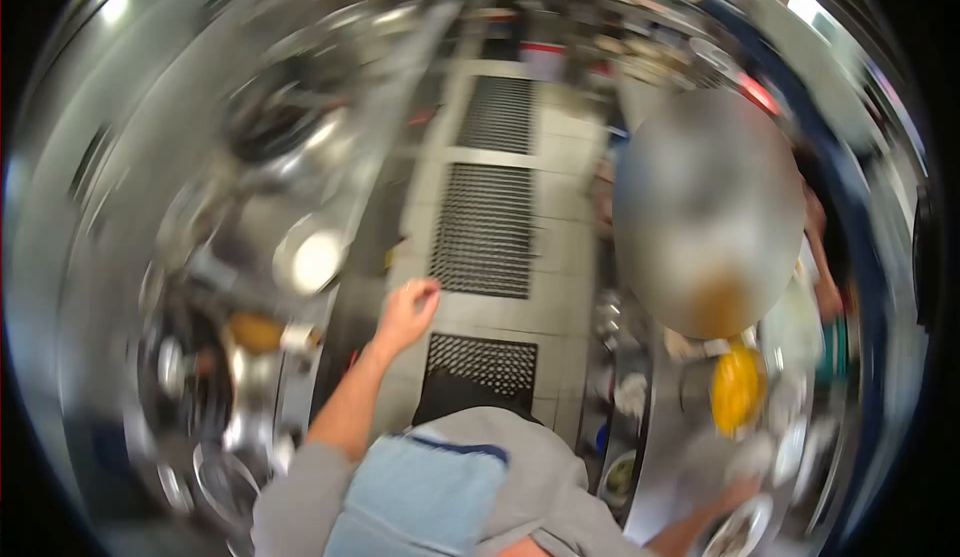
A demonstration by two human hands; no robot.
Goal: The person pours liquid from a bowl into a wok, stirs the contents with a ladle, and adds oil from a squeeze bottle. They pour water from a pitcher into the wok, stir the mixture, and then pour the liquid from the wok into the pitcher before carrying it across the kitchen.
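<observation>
My left hand (405,315) hangs over the floor aisle, beside the edge of the left steel counter (350,277). Its fingers are curled in toward the thumb, and nothing shows in them. At the lower right my right forearm reaches over the right steel counter (680,467); my right hand (745,492) is smeared by motion. Close to it are a pale round dish (740,532) and, farther up, a bright yellow item (738,389). A light blue cloth (420,497) lies against my grey clothing.
Black perforated mats (483,227) run along the tiled floor (562,227). On the left counter stand a white bowl (310,260) and dark round pans (185,377). A large oval metal surface (710,187) rises over the right counter. Another person's arm (822,247) shows behind it.
</observation>
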